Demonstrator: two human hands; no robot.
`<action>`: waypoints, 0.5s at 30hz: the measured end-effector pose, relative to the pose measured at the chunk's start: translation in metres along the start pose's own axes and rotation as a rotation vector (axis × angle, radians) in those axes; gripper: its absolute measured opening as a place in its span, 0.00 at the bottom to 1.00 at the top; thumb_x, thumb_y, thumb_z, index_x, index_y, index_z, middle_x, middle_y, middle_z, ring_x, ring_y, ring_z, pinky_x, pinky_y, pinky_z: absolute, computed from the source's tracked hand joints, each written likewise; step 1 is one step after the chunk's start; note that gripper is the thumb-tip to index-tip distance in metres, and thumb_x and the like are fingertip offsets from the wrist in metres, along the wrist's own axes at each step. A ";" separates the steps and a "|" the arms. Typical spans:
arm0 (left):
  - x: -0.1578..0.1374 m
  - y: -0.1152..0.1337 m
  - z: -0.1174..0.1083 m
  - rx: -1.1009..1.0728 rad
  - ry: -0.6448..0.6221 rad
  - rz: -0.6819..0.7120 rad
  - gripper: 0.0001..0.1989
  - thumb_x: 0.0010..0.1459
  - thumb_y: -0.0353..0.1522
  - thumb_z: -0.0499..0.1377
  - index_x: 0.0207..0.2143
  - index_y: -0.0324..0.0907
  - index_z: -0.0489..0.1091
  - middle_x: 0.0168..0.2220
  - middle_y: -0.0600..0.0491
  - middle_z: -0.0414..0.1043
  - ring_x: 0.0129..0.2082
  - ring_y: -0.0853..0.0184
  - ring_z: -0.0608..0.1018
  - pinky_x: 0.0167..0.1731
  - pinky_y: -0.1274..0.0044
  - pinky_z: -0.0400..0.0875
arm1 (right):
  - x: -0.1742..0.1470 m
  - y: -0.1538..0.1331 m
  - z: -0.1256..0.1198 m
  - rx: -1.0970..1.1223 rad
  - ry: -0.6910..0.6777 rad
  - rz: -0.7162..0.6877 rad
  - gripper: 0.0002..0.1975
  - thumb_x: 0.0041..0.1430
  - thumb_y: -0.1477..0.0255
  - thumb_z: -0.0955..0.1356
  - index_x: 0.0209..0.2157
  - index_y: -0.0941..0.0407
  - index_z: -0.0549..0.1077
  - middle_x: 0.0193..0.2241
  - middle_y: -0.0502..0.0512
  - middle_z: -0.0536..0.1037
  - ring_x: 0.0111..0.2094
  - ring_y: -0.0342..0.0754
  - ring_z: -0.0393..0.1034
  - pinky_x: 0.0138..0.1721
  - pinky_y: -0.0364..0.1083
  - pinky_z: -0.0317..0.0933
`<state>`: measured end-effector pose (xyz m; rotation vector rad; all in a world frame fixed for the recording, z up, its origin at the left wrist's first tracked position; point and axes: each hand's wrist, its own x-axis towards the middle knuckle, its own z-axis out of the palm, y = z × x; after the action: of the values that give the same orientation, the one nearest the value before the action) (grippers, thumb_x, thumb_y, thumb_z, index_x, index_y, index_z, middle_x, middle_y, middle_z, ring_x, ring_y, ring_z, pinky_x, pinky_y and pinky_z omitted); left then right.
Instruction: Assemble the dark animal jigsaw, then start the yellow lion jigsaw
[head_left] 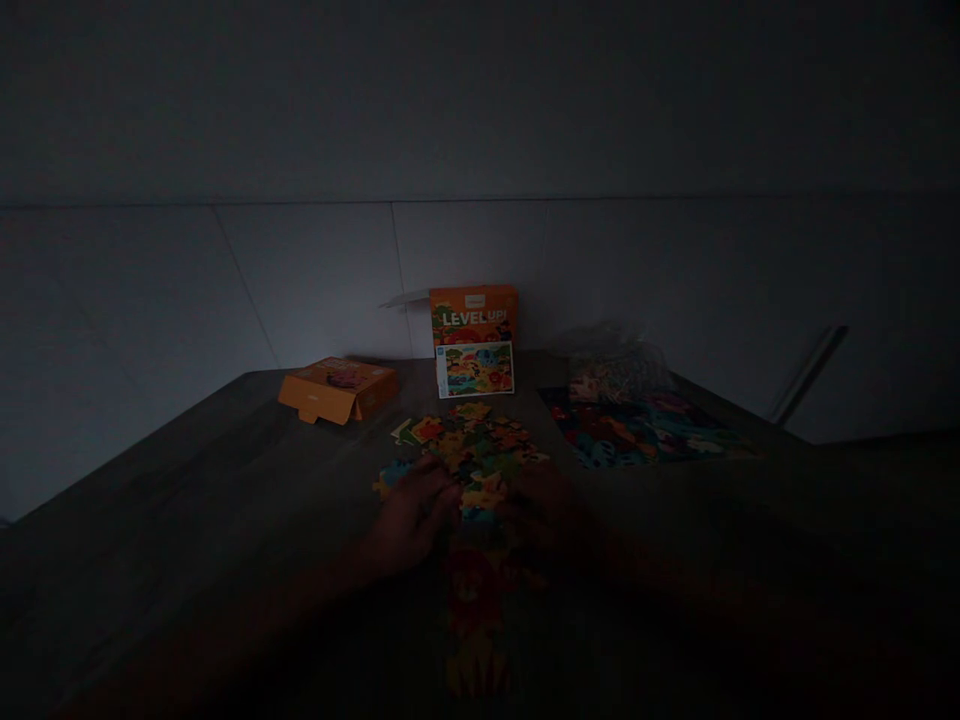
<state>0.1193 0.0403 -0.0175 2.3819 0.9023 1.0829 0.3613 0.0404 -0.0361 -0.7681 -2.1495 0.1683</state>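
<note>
The light is very dim. A heap of jigsaw puzzle pieces (480, 440) lies in the middle of the table. My left hand (416, 510) is at the heap's near left side, fingers bent and drawn together; whatever is between them is too dark to make out. Across from it, my right hand (547, 505) rests over the heap's near right edge, its fingers lost in shadow. Closer to me, joined puzzle pieces with a red lion (474, 585) run down toward the front, only faintly lit.
An orange "LEVEL UP!" box (474, 310) stands at the back, with a small picture card (476, 370) leaning on it. Left of it lies an open orange box (337, 387). At right, a clear bag of pieces (619, 370) sits by a dark, colourful puzzle picture (652, 430).
</note>
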 end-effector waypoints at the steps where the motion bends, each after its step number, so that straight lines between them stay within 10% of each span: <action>1: 0.000 0.000 0.000 0.013 0.012 0.002 0.20 0.71 0.35 0.46 0.26 0.41 0.67 0.29 0.52 0.68 0.36 0.65 0.72 0.38 0.74 0.66 | -0.001 0.001 0.001 -0.002 -0.004 0.007 0.27 0.73 0.53 0.58 0.28 0.58 0.70 0.25 0.54 0.71 0.28 0.47 0.64 0.32 0.46 0.53; 15: 0.007 -0.041 -0.012 0.287 0.334 -0.356 0.21 0.67 0.43 0.45 0.28 0.41 0.67 0.27 0.49 0.70 0.30 0.61 0.75 0.31 0.72 0.69 | -0.003 0.017 -0.003 -0.110 -0.031 0.195 0.12 0.66 0.73 0.63 0.27 0.57 0.70 0.27 0.54 0.73 0.31 0.50 0.67 0.36 0.48 0.57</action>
<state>0.0972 0.0763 -0.0293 2.1574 1.6254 1.2928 0.3728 0.0515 -0.0427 -1.0463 -2.1251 0.1658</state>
